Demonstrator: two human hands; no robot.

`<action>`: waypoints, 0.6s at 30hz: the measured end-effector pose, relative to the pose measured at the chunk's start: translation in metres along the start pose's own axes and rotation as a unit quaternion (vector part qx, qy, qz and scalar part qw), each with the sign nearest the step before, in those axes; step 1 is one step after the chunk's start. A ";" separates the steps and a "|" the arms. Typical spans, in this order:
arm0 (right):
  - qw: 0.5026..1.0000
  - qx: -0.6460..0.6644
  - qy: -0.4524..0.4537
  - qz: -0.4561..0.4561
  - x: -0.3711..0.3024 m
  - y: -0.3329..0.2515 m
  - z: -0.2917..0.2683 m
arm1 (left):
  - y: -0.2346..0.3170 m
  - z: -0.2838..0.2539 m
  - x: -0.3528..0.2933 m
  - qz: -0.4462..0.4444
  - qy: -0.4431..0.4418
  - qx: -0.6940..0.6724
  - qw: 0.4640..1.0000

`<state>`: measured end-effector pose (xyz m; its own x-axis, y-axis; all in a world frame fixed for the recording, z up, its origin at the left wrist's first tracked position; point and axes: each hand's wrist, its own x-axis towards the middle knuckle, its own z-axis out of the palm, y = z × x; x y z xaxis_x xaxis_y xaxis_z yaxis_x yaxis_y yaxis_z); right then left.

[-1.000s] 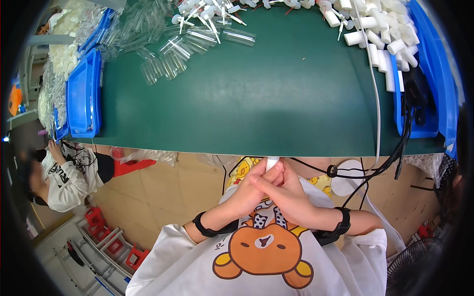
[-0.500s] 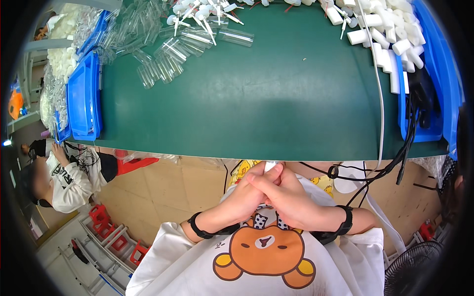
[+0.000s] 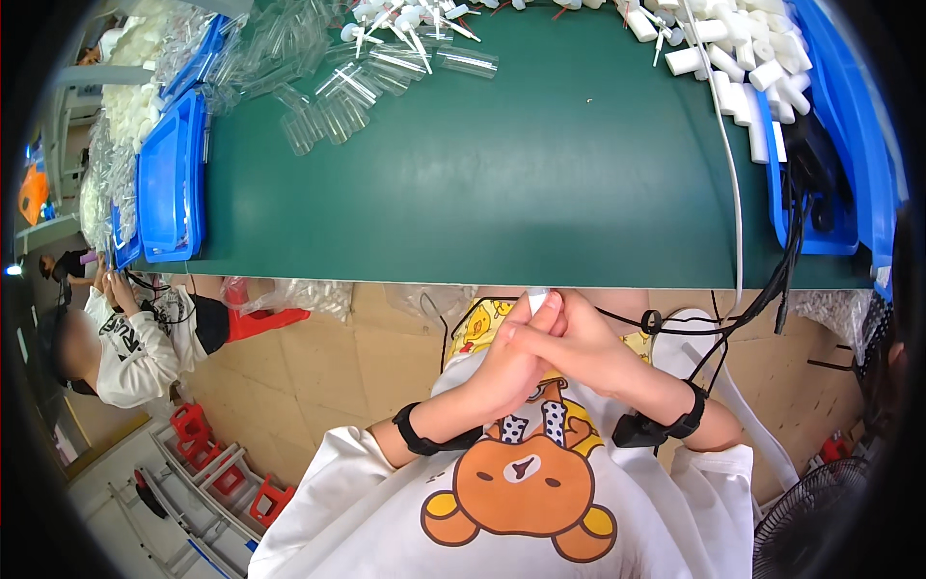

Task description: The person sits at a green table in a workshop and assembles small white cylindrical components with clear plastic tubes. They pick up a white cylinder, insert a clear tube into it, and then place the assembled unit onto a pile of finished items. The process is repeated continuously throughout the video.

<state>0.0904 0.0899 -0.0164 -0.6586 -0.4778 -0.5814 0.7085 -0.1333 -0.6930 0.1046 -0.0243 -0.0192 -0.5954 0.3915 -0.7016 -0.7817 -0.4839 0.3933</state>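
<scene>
Just below the near table edge, my left hand (image 3: 513,359) and my right hand (image 3: 579,340) are clasped together, fingers closed. Between the thumbs a small white cylindrical piece (image 3: 537,299) pokes out at the top; the rest of it lies hidden in the hands. On the far left part of the green table (image 3: 453,203) lie clear plastic tubes (image 3: 338,106) in a loose heap. Behind them are white pump heads with thin stems (image 3: 410,24). White cylinders (image 3: 738,68) are piled at the far right.
Blue trays (image 3: 172,183) line the left side, and a blue bin (image 3: 849,154) stands at the right. A white cable (image 3: 730,183) crosses the table's right part; black cables (image 3: 796,232) hang over its edge. A co-worker (image 3: 135,333) sits at left. A fan (image 3: 810,526) stands lower right.
My clasped hands have shifted slightly up and to the right in the picture, and more of the white piece shows. The camera view has moved a little; the table edge sits higher.
</scene>
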 end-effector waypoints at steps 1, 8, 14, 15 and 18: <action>1.000 -0.009 0.004 -0.017 -0.001 0.000 0.000 | 0.001 -0.003 0.000 -0.013 -0.022 -0.018 1.000; 0.993 -0.107 -0.021 -0.049 -0.017 0.014 -0.004 | 0.013 -0.030 0.002 -0.082 -0.135 -0.073 0.985; 0.988 -0.115 -0.011 -0.101 -0.018 0.018 -0.001 | 0.011 -0.022 -0.002 -0.096 -0.118 -0.050 0.987; 0.988 -0.102 0.006 -0.119 -0.015 0.026 0.000 | 0.011 -0.018 -0.001 -0.101 -0.108 -0.060 0.987; 0.983 -0.061 0.047 -0.165 -0.006 0.042 0.002 | 0.009 -0.015 0.006 -0.078 -0.128 -0.077 0.986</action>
<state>0.1245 0.0852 -0.0405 -0.8720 -0.3433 -0.3490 0.4204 -0.1597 -0.8932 0.0962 -0.0384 -0.0290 -0.5125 0.6458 -0.5659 -0.8419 -0.5078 0.1828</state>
